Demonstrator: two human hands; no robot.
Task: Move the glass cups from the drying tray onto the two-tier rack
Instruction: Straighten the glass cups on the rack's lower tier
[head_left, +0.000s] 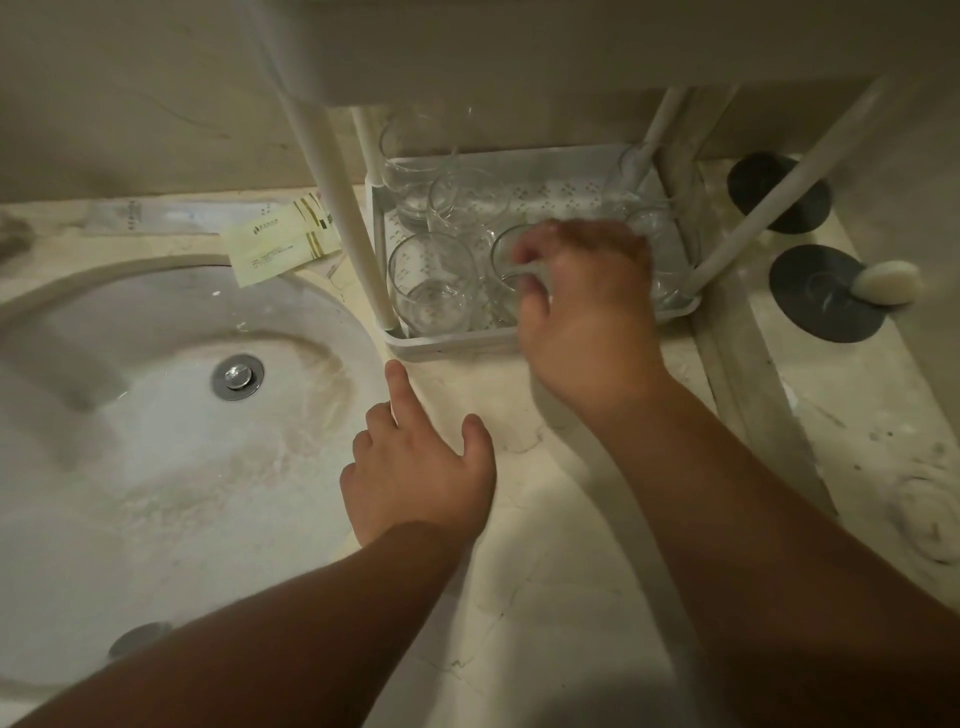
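Between our right hand's (582, 306) curled fingers (530, 254) sits a glass cup's (506, 275) rim, pinched for lifting from the drying tray (447, 345); our left hand (415, 467) hangs open over the desk (519, 571)

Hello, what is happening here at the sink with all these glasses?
A person is taking glass cups out of a white drying tray beside the sink. The right hand grips the rim of one glass cup in the tray. The left hand hovers open over the counter, holding nothing. Several more cups stand in the tray.
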